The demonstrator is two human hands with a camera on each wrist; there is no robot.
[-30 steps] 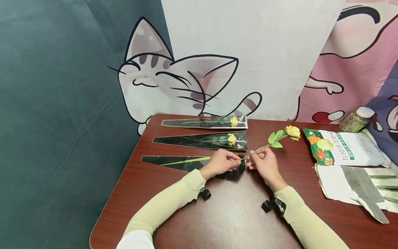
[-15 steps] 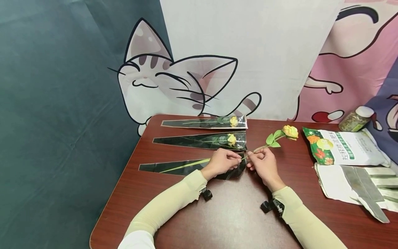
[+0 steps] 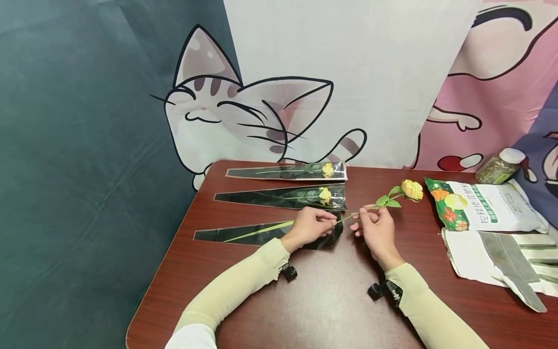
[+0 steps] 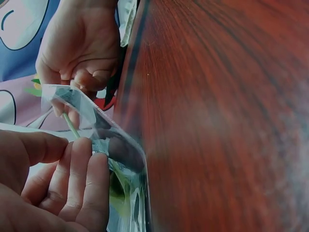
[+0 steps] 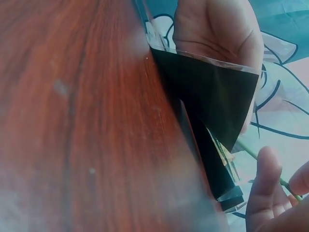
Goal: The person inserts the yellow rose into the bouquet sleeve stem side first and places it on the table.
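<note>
A yellow rose with green leaves lies across both hands, its bloom pointing right. My right hand pinches its stem just below the leaves. Farther down, my left hand pinches the thin green stem between thumb and fingers at the mouth of a flower sleeve. This tapered sleeve has a black back and a clear front, and the lower stem shows inside it. In the right wrist view the black flap stands up in front of the left hand, hiding part of it.
Behind the hands lie two more sleeves, the nearer sleeve and the farther sleeve, each with a yellow rose inside. On the right are a printed bag, a jar with a white lid and work gloves.
My right hand has shifted right along the stem, closer to the leaves. The rose's bloom went slightly left, then back right and lower. The sleeve's narrow end has moved a little left and nearer.
</note>
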